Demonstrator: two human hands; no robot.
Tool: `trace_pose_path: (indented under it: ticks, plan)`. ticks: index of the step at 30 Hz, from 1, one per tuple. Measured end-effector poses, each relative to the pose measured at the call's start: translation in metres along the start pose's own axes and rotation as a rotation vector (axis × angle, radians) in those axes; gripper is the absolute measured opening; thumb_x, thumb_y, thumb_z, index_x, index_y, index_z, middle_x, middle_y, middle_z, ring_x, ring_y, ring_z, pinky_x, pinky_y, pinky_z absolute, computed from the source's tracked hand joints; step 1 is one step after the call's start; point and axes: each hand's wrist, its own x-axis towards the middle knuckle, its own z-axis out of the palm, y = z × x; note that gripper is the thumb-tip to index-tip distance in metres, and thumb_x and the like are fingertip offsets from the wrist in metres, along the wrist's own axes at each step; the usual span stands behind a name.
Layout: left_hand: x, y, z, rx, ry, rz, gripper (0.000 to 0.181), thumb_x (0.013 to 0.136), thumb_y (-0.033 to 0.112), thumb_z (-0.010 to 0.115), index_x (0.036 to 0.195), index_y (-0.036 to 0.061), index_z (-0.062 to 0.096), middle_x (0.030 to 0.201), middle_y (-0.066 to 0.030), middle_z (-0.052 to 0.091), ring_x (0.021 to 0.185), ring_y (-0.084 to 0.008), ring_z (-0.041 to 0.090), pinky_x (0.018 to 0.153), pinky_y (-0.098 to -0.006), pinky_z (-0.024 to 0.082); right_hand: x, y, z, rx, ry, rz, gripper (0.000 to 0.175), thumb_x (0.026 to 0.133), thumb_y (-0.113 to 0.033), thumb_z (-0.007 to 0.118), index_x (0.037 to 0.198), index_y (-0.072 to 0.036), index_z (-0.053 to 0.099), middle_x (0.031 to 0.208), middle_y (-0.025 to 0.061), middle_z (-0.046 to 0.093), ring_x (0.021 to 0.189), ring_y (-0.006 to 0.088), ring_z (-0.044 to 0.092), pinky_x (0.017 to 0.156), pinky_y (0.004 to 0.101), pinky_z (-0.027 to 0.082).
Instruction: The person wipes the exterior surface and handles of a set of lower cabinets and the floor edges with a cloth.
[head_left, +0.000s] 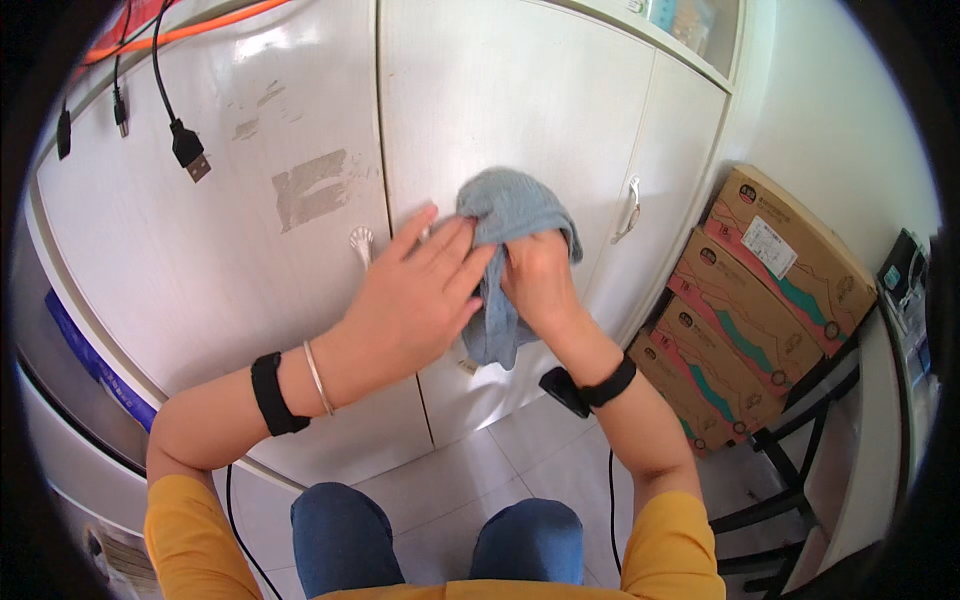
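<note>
A grey-blue cloth (517, 199) is bunched in my right hand (544, 277), against a white cabinet door (517, 82). Part of the cloth hangs below my fingers, with a small pale tag at its lower end. My left hand (412, 307) lies just left of it, back up and fingers apart, its fingertips overlapping the cloth's edge. Whether those fingertips press on the cloth or the door is hard to tell. A silvery shell-shaped handle (361, 241) shows beside my left hand on the neighbouring door (225, 247); another handle is mostly hidden behind the fingers.
Stacked cardboard boxes (787, 255) stand at the right by the wall. A third door handle (628, 210) is on the narrow right door. Cables, one with a USB plug (187, 150), hang over the upper left. Black rack legs (795, 465) reach out at lower right above the tiled floor (457, 495).
</note>
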Motion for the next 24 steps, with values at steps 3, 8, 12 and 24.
trace_pose_path:
  ticks: [3, 8, 12, 24]
  plan:
    - [0.017, -0.015, -0.013, 0.047, 0.057, -0.018, 0.049, 0.077, 0.017, 0.067, 0.121, 0.0009, 0.052, 0.121, -0.0199, 0.054, 0.116, -0.0304, 0.051, 0.107, -0.0472, 0.031, 0.029, 0.012, 0.003, -0.142, -0.150, 0.077, 0.014, 0.067, 0.005, 0.054, 0.078, 0.000, 0.060, 0.084, 0.0220, 0.061, 0.079, 0.0391, 0.058, 0.069, 0.0453, 0.046]
    - [0.022, -0.011, -0.014, 0.061, 0.160, -0.031, 0.045, 0.078, 0.013, 0.066, 0.119, -0.0011, 0.053, 0.117, -0.0202, 0.055, 0.112, -0.0316, 0.053, 0.106, -0.0452, 0.034, 0.037, 0.014, -0.003, -0.105, -0.175, 0.087, 0.007, 0.066, 0.001, 0.058, 0.073, 0.000, 0.059, 0.072, 0.0207, 0.057, 0.067, 0.0389, 0.056, 0.065, 0.0459, 0.046]
    - [-0.007, 0.007, 0.013, -0.122, 0.025, 0.010, 0.035, 0.078, 0.011, 0.066, 0.109, -0.0023, 0.057, 0.109, -0.0190, 0.057, 0.106, -0.0330, 0.055, 0.103, -0.0435, 0.038, -0.039, 0.003, -0.014, -0.075, -0.340, 0.165, 0.006, 0.068, -0.004, 0.063, 0.071, -0.001, 0.059, 0.072, 0.0185, 0.058, 0.067, 0.0369, 0.058, 0.063, 0.0444, 0.047]
    - [0.002, -0.035, -0.075, 0.677, 0.734, 0.098, 0.027, 0.070, 0.011, 0.062, 0.097, 0.0087, 0.060, 0.106, -0.0070, 0.053, 0.106, -0.0301, 0.052, 0.094, -0.0437, 0.041, 0.106, -0.048, 0.006, 0.072, -0.257, -0.020, 0.016, 0.079, -0.020, 0.060, 0.088, -0.007, 0.067, 0.084, 0.0151, 0.065, 0.079, 0.0334, 0.062, 0.069, 0.0425, 0.048]
